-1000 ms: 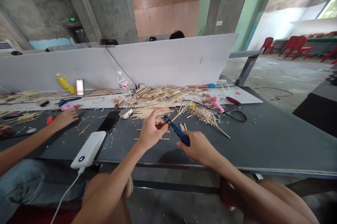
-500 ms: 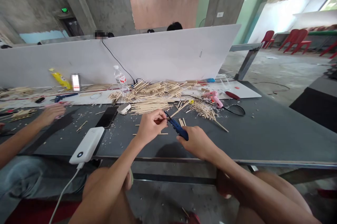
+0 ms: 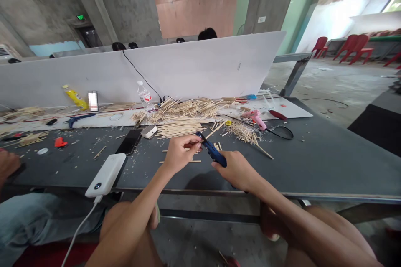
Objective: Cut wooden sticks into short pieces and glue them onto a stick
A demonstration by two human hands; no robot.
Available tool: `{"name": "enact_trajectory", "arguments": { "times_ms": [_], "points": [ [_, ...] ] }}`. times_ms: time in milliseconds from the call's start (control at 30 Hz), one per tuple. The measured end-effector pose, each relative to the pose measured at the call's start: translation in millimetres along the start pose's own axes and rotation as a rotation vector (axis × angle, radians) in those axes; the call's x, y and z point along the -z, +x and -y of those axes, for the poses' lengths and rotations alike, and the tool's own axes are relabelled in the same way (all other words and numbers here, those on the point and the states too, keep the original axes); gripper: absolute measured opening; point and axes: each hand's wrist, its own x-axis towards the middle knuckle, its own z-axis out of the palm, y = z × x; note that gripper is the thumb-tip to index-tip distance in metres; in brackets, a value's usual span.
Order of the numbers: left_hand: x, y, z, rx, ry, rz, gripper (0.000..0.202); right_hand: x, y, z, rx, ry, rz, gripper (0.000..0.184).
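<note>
My left hand (image 3: 181, 152) pinches one end of a thin wooden stick (image 3: 216, 132), which slants up to the right. My right hand (image 3: 236, 166) is wrapped around blue-handled pliers (image 3: 214, 152). The pliers' dark jaws meet the stick close to my left fingertips; whether they touch it is too small to tell. Short cut stick pieces (image 3: 217, 146) lie just behind the pliers. Beyond my hands, several long sticks (image 3: 180, 128) lie side by side on the dark table (image 3: 313, 158).
Behind lie a pile of wooden assemblies (image 3: 191, 108), a water bottle (image 3: 144, 96) and a pink glue gun (image 3: 255, 118). Stick scraps (image 3: 244, 132) lie right. Leftward are a phone (image 3: 129, 141), a white power bank (image 3: 106, 175) and a co-worker's hand (image 3: 8, 164). A white board (image 3: 200, 66) stands behind.
The co-worker's hand has drawn back to the left edge, and a red piece now shows on the table there. My hands keep nearly the same pose on the stick and pliers.
</note>
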Motion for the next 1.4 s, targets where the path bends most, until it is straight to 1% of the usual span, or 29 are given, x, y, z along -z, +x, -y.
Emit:
{"name": "enact_trajectory", "arguments": {
  "times_ms": [167,333,600,733,900,1133,1233,1400],
  "points": [
    [-0.5,-0.7,4.9,0.008,-0.014,0.008,0.022,1.3,-0.1,0.7,0.000,0.014,-0.019,0.017],
    [-2.4,-1.1,4.9,-0.037,0.040,-0.029,0.020,2.8,-1.4,0.3,-0.003,0.042,-0.009,0.015],
    [-6.6,-2.1,5.4,-0.059,0.054,-0.050,0.021,2.8,-2.6,-2.2,-0.008,0.035,-0.017,0.017],
    [-10.2,-3.6,4.0,-0.072,0.072,-0.108,0.019,1.4,-2.6,-1.4,-0.001,0.058,-0.031,0.016],
    [-13.1,-6.0,1.3,-0.047,0.037,-0.179,0.019,-0.5,-3.3,3.0,0.002,0.072,-0.049,0.016],
    [-13.0,-6.3,2.5,-0.047,0.024,-0.209,0.020,-2.5,-5.3,5.8,0.003,0.122,-0.047,0.019],
    [-12.6,-5.3,3.8,-0.077,0.041,-0.207,0.019,-4.1,-5.4,3.7,0.010,0.132,-0.048,0.018],
    [-13.5,-4.0,6.2,-0.168,0.116,-0.185,0.019,-5.3,-5.5,2.4,-0.003,0.115,-0.059,0.017]
  ]
}}
